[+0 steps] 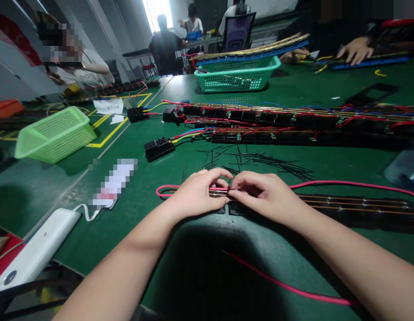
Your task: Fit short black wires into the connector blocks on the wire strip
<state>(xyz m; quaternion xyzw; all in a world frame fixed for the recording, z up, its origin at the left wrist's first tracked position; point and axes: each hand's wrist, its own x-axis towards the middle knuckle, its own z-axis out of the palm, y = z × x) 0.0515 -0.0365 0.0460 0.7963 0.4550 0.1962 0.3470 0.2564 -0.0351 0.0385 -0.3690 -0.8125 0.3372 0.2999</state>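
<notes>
My left hand and my right hand meet fingertip to fingertip over the left end of a long black strip with copper rails that lies on the green table. Both hands are closed in a pinch on that end, where a pink wire runs along the strip and loops round at its left. A pile of thin black cable ties lies just beyond my hands.
More wired strips lie further back with black connector blocks. A teal basket stands at the back, a light green basket at left. A white power bank and phone lie near left. Other people work around the table.
</notes>
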